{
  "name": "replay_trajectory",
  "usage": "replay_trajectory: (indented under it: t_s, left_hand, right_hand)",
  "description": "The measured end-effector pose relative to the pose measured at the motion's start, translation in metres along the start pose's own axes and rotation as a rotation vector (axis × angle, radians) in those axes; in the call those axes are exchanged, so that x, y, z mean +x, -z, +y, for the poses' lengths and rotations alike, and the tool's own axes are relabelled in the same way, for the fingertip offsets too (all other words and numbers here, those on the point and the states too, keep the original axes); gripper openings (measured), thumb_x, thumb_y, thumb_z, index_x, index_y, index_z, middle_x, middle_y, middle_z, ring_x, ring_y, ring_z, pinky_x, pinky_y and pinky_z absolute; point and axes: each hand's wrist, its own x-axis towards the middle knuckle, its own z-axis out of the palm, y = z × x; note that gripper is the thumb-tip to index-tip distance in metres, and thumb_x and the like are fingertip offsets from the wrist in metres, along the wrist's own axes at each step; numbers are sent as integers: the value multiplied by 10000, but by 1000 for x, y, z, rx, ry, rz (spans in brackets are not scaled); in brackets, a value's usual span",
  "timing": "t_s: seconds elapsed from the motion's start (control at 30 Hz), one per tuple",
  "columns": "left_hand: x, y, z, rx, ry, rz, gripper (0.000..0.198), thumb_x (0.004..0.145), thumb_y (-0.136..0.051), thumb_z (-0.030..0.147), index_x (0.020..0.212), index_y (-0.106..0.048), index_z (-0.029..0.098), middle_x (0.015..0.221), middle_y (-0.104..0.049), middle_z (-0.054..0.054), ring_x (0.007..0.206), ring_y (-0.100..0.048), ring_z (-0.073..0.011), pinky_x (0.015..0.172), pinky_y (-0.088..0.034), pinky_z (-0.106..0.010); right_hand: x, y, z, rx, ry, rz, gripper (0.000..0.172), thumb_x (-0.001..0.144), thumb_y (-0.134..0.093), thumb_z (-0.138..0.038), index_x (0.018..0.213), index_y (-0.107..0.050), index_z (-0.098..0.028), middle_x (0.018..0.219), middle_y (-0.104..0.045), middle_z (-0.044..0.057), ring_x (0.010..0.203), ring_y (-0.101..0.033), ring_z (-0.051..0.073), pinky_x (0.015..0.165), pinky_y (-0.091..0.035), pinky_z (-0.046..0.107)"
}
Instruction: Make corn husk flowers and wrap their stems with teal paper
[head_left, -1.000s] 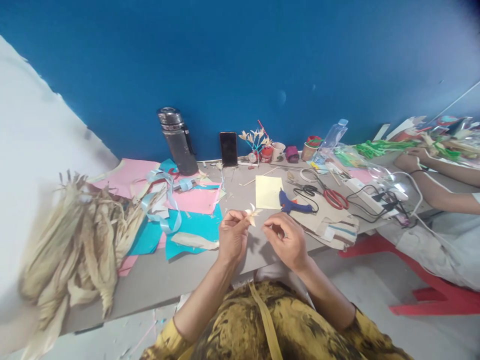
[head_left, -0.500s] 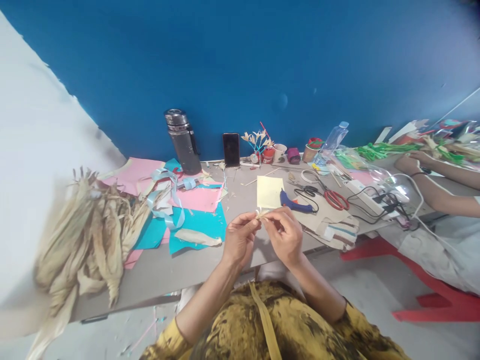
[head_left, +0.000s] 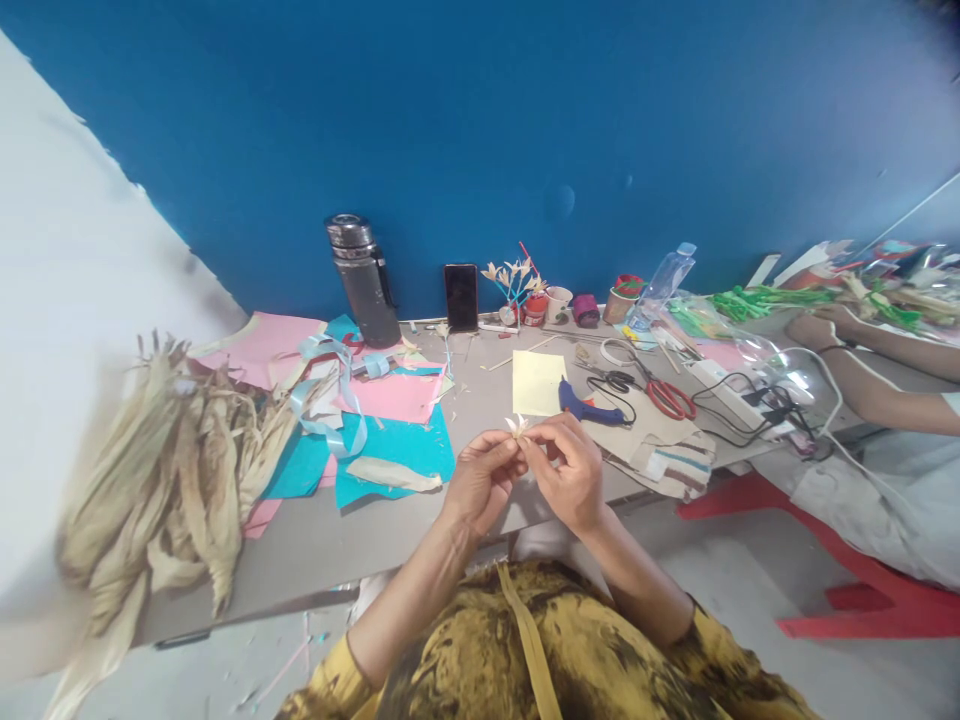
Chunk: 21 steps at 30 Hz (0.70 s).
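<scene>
- left hand (head_left: 480,478) and right hand (head_left: 566,472) now meet, fingertips pinched on small pale corn-husk flower (head_left: 517,426)
- a second ago right hand was off it
- flower held above grey table (head_left: 480,385) edge, near yellow paper sheet (head_left: 537,382)

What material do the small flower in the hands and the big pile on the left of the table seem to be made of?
The small flower, pinched between the left hand and right hand, looks like dried corn husk: pale cream, matte, thin pointed petals. The husk pile looks the same: straw-coloured, ribbed, papery leaves, probably dried husk.

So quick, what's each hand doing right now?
Left hand: closed, pinching the small husk flower.
Right hand: closed on the same flower.
</scene>
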Motion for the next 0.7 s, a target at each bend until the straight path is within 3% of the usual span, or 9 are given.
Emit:
replay_trajectory:
  t_s: [0.23,0.7]
  left_hand:
    - [0,2,3,32,-34,12,257,543,-928,196,671,-716,128,675,-722,-33,618,-650,-119,677,-512,-258]
    - [2,0,2,75,-133,-4,301,560,-914,192,660,-633,158,580,-662,8,564,-610,-101,631,-481,-235]
  right_hand:
    - [2,1,-1,-16,58,1,106,899,-621,-120,879,-676,-207,809,-645,51,698,-588,164,619,-500,297]
    - [3,3,-2,-16,75,-13,112,890,-641,-117,906,-683,-219,793,-647,44,706,-612,167,619,-507,295]
